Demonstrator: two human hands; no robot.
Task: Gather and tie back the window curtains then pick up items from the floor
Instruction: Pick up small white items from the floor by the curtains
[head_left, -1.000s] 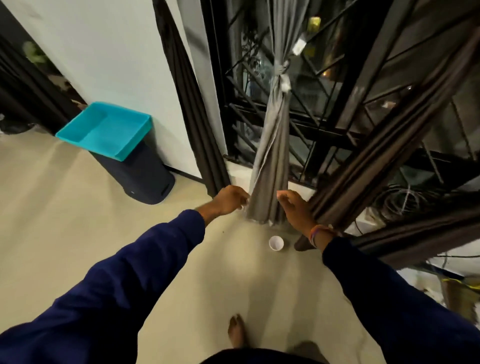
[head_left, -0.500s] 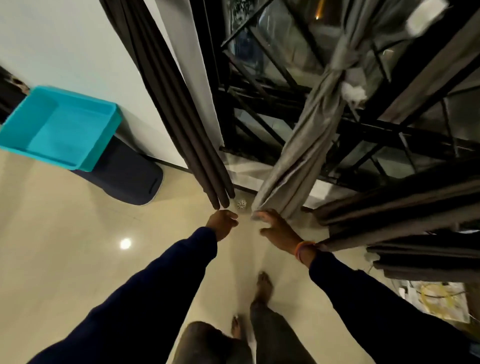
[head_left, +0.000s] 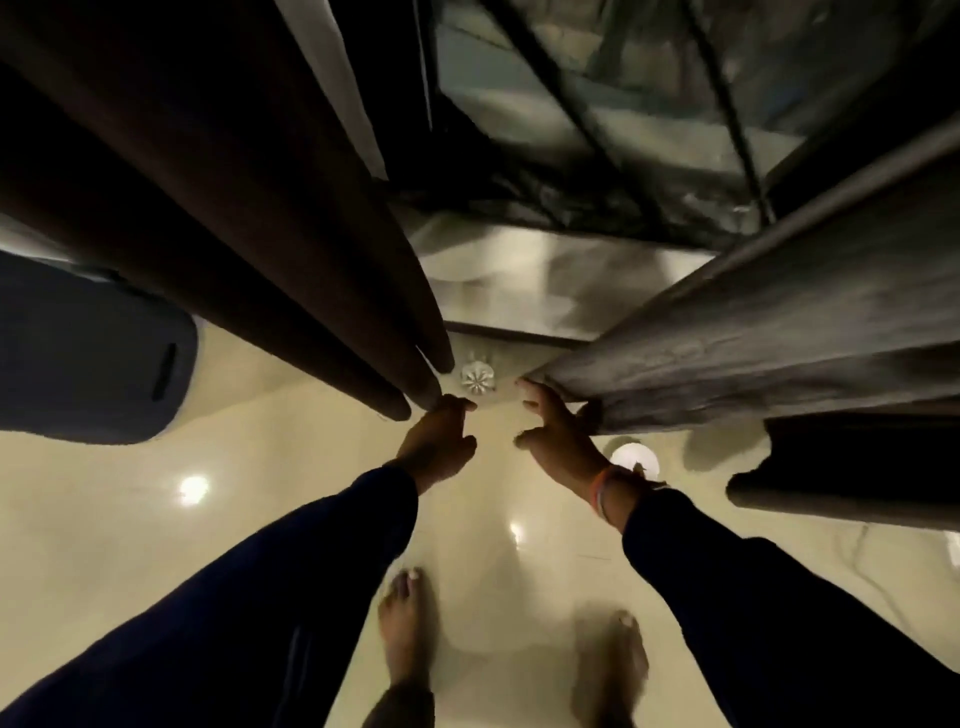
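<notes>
Both hands were extended downward at the centre of the frame, over the cream floor (head_left: 156, 545). The left hand (head_left: 436, 441) hung with fingers loosely curled, holding nothing; its fingertips lay just beside the hem of the dark curtain (head_left: 249, 218), which ran from the upper left of the frame down to the centre. Contact between them could not be confirmed. The right hand (head_left: 558, 434) was released, fingers spread, with its fingertips against the lower edge of the grey curtain (head_left: 753, 332), which swept in from the right of the frame. The thumb stood apart from the fabric. A wristband (head_left: 605, 488) sat on the right wrist, above a dark sleeve (head_left: 779, 613).

A small white fluted item (head_left: 477, 378) lay on the floor between the two curtain hems, just above both hands in the frame and touched by neither. A white cap (head_left: 635, 460) lay on the floor just right of the right wrist, partly hidden by it. A dark bin (head_left: 88, 358) occupied the left of the frame. The window grille (head_left: 597, 130) filled the upper centre. Two bare feet (head_left: 408, 634) appeared at the bottom, the right one blurred.
</notes>
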